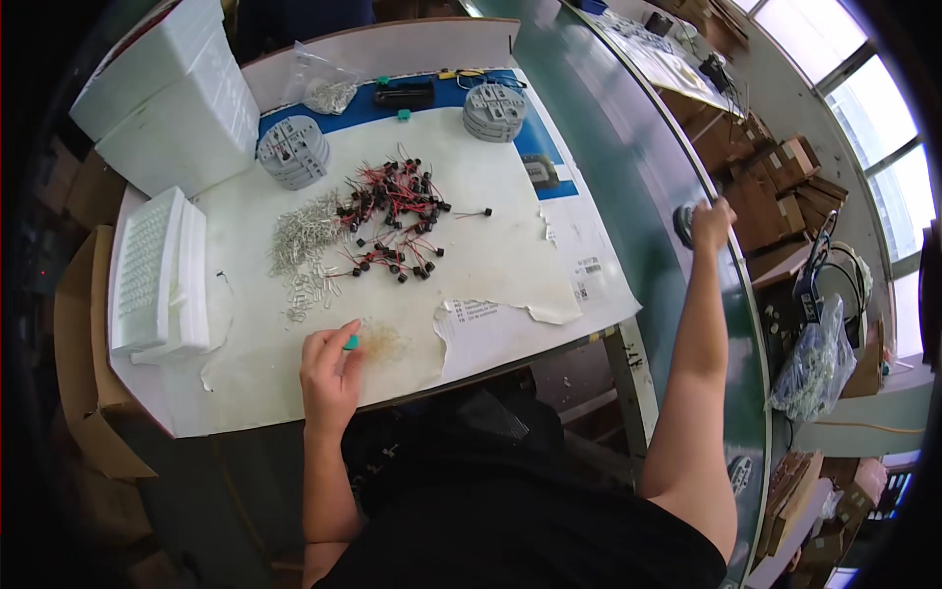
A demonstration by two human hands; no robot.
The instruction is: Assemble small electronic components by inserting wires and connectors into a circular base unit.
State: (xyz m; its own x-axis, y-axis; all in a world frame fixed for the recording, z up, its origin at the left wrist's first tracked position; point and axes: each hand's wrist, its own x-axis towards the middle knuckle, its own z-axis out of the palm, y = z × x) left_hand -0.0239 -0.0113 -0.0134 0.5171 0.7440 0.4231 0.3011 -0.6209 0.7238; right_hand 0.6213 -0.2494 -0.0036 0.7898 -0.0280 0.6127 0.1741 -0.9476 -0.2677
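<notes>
My left hand (330,378) is over the near edge of the paper-covered table, its fingers pinching a small green block (350,343). At the far right, my right arm stretches across the green conveyor belt, where my right hand (713,224) grips a round grey disc-shaped part (683,225). On the table lie a heap of clear, silvery small pieces (306,236) and a pile of small black round components with red wires (397,201). Stacks of round grey parts stand behind them, one at the left (292,152) and one at the right (494,112).
A white foam tray (157,275) and tall white foam boxes (182,103) stand at the left. Behind the piles are a plastic bag of small parts (330,93) and a black tool (404,94). Another grey part (740,473) sits on the conveyor (628,147) near me.
</notes>
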